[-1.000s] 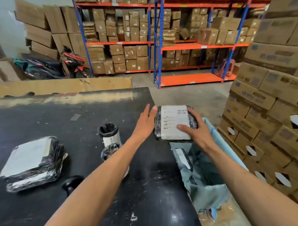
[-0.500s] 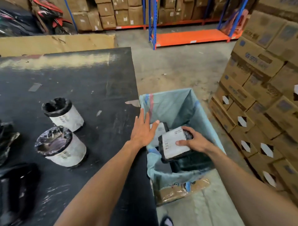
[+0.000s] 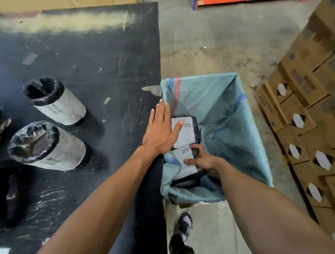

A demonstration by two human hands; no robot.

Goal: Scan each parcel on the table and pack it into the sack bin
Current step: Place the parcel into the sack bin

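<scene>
Parcel (image 3: 183, 160) is down inside the sack bin (image 3: 235, 116), right hand (image 3: 203, 160) curled around it, on top of another parcel (image 3: 184, 130). Left hand (image 3: 160, 130) hovers flat and empty at the bench (image 3: 90, 54) edge. Dropped crooked, it'd probably slide off and waste space.

a bare grey concrete floor (image 3: 226, 41), stained and flecked with small debris, fills the upper middle and runs down the right of the view. a wide matte black tabletop (image 3: 81, 59), scuffed with white scratches and bits of tape, takes up the left half; pale light glares across its far edge. beyond that edge lies a flat brown cardboard sheet (image 3: 68, 3). stacked brown cardboard cartons (image 3: 306, 116) with white diamond labels line the right side. an orange steel shelf base (image 3: 226, 2) shows at the top.
</scene>
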